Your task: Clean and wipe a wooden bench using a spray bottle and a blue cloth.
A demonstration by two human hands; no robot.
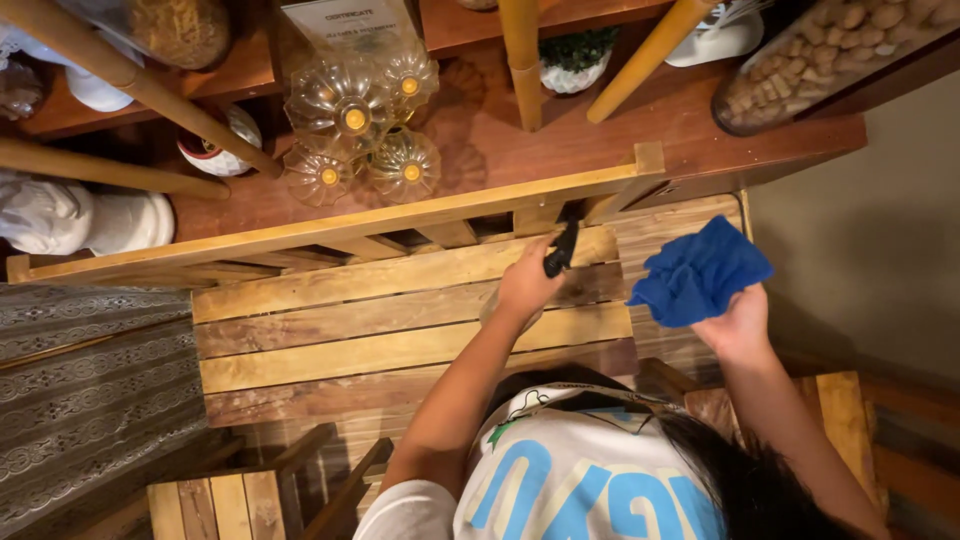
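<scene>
My left hand point(525, 285) is closed around a spray bottle point(560, 250) with a black nozzle that points toward the back rail of a wooden slatted bench point(380, 320). The bottle's pale body shows just under the hand. My right hand point(740, 325) is raised over the right end of the bench and grips a crumpled blue cloth point(700, 272). The two hands are apart, with the cloth to the right of the bottle.
Behind the bench is a reddish wooden shelf point(560, 140) with several clear plastic bottles point(355, 125), a jar of corks point(830, 60), white ceramics point(80, 215) and light wooden poles point(130, 75). A patterned grey fabric point(90, 390) lies at left. Another slatted wooden piece point(230, 505) stands below.
</scene>
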